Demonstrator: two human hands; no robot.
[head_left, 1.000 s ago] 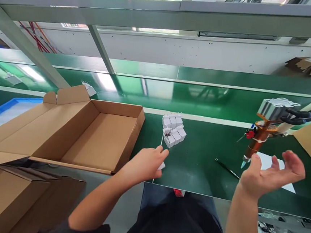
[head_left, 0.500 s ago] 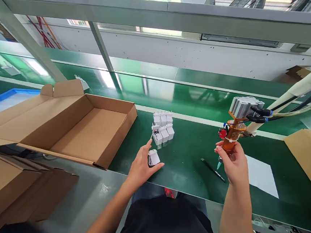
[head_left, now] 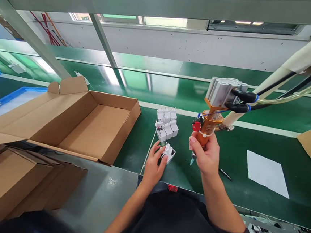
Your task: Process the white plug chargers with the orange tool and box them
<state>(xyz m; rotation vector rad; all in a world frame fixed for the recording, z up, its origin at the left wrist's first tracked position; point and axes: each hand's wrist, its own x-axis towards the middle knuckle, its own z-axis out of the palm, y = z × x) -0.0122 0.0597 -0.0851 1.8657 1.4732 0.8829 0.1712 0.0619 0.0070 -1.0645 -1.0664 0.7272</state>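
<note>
My left hand (head_left: 155,164) has its thumb and fingers curled around a white power adapter (head_left: 168,151), whose small upper piece sits tilted over an open shell with a dark inside. The fingers partly hide it. My right hand (head_left: 207,153) wraps the orange body of a glue dispenser (head_left: 208,122), which has a silver cylinder block on top and a narrow light-blue tip pointing down. That tip hangs above the bench, right of the adapter and apart from it. Just beyond my left fingers stand several more white power adapters (head_left: 167,122) in close rows; the nearest left one looks open.
An open cardboard box (head_left: 94,125) lies on the left, with flattened cartons (head_left: 24,188) below. A pen (head_left: 225,174) and white paper (head_left: 269,173) lie on the green bench (head_left: 235,196) at right. Hoses and a pale arm (head_left: 289,75) run from the dispenser to the upper right.
My right hand has brought the glue dispenser left, closer to the adapter. My left fingers have closed in around the adapter, and its upper piece now sits at a different angle. The view has shifted slightly.
</note>
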